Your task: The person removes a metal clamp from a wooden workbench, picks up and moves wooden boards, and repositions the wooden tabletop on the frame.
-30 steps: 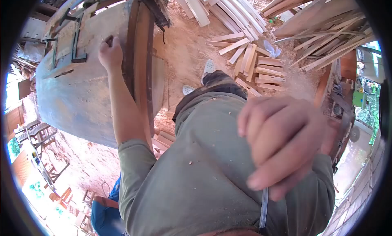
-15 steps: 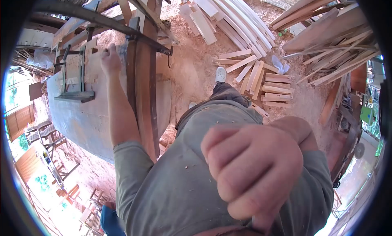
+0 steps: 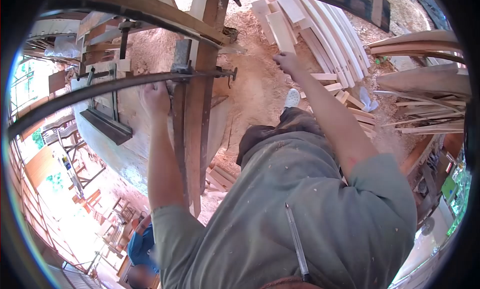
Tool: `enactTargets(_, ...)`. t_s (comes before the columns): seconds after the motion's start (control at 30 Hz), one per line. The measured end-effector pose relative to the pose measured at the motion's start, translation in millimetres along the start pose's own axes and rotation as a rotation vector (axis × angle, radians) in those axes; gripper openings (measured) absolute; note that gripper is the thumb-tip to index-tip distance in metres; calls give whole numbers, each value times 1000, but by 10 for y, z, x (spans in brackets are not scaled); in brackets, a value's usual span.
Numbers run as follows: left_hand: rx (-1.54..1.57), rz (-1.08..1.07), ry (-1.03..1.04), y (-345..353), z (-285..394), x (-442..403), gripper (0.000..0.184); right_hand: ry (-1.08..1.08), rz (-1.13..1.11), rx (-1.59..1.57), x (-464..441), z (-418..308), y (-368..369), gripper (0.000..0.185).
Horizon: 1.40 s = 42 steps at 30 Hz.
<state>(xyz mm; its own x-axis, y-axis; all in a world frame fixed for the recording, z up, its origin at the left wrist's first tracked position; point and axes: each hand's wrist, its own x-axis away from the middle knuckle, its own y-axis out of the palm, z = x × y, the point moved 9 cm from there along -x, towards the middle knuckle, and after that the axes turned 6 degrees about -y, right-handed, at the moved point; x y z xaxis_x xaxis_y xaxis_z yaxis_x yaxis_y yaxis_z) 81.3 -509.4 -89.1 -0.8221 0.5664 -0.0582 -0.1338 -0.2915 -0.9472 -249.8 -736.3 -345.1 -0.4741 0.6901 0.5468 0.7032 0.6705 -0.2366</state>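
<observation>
My left hand (image 3: 156, 98) is curled at the workbench, just under the long bar of a metal clamp (image 3: 110, 85) and beside a thick wooden beam (image 3: 197, 106). Whatever its fingers close around is hidden. My right hand (image 3: 288, 63) is stretched forward over the floor, its fingers loosely bent and apart, with nothing visible in them. It is to the right of the clamp's screw end (image 3: 231, 75), not touching it. A pen (image 3: 297, 241) hangs at the neck of my shirt, tip pointing away from me.
Long curved boards (image 3: 327, 36) are stacked ahead on the sawdust floor, with short wood pieces (image 3: 350, 101) nearby. More planks (image 3: 425, 81) are piled at the right. A second metal clamp (image 3: 107, 124) lies on the bench. A person in blue (image 3: 141, 244) is at lower left.
My right hand has moved from close before my chest out forward to the right of the clamp. The pen on my shirt now shows. My left hand appears closer to the beam and clamp bar.
</observation>
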Motion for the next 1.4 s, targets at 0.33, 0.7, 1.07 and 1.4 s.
enactTargets(0.33, 80, 130, 380, -66, 159, 98, 10, 196, 5, -53, -1513, -41, 760, 34)
enactTargets(0.7, 168, 30, 251, -54, 173, 92, 31, 443, -55, -40, -1826, 26, 1042, 24)
enactTargets(1.07, 109, -5, 132, -27, 80, 37, 20, 596, -141, -262, -1668, 400, 1113, 18)
enactTargets(1.4, -9, 5, 513, -64, 388, 145, 31, -200, -22, 763, -1722, 745, 1072, 38)
